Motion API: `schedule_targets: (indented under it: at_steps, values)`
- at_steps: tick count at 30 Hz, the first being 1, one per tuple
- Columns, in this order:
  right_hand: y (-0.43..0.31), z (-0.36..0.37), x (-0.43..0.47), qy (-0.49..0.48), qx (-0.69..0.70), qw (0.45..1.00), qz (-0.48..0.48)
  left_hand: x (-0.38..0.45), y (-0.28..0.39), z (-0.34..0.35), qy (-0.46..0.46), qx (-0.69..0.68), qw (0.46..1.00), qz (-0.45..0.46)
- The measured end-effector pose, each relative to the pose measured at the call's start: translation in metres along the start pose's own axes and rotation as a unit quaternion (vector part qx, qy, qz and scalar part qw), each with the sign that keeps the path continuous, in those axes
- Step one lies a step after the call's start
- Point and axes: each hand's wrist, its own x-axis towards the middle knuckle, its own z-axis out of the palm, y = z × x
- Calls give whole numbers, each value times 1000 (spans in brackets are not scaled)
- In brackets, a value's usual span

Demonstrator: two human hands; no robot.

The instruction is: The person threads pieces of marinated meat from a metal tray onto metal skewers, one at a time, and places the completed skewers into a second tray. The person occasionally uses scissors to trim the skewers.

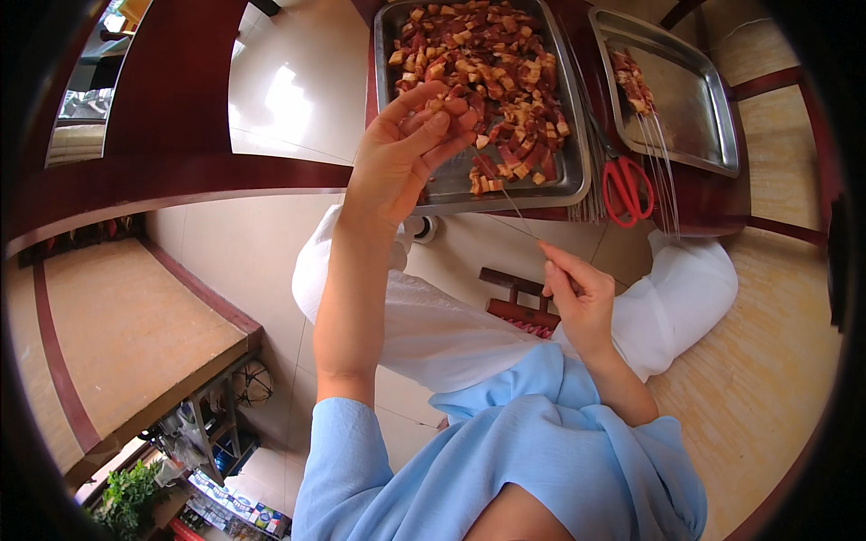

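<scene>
Diced marinated meat (500, 61) fills much of a deep metal tray (585, 182) in front of me. Over its near left part is my left hand (426, 132), fingers curled around small pieces of meat. My right hand (575, 284) pinches the lower end of a thin metal skewer (519, 211), which runs up toward the left hand with meat pieces close along it. Whether those pieces are on the skewer or behind it I cannot tell. At the right, a shallower metal tray (727, 145) holds several loaded skewers (632, 81), their bare ends sticking out over its near rim.
Red-handled scissors (628, 191) and a bundle of bare skewers (587, 203) lie between the trays on a dark red wooden surface (703, 209). A wooden table (135, 338) stands at the left, with a green plant (128, 497) below it. My knees are beneath the trays' near edges.
</scene>
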Motion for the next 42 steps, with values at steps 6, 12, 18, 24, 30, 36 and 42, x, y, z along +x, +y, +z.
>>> schedule_targets:
  at_steps: [6,12,18,24,30,36,42]
  values:
    - [8,-7,-1,17,-13,1000,21,0,2,3,107,286,951,41]
    - [13,-27,-2,62,1,996,58,-9,-17,-10,4,699,712,65]
    - [12,-27,1,73,30,996,44,-5,-36,10,-95,632,768,45]
    - [11,-26,1,62,41,996,49,-6,-34,10,-139,683,716,29]
    - [13,-27,1,63,48,996,50,-1,-23,-3,-67,607,787,87]
    - [13,-27,2,60,46,996,46,-4,-28,-5,-112,638,761,16]
    - [11,-26,2,57,53,996,51,-7,-19,-5,-165,602,779,-59]
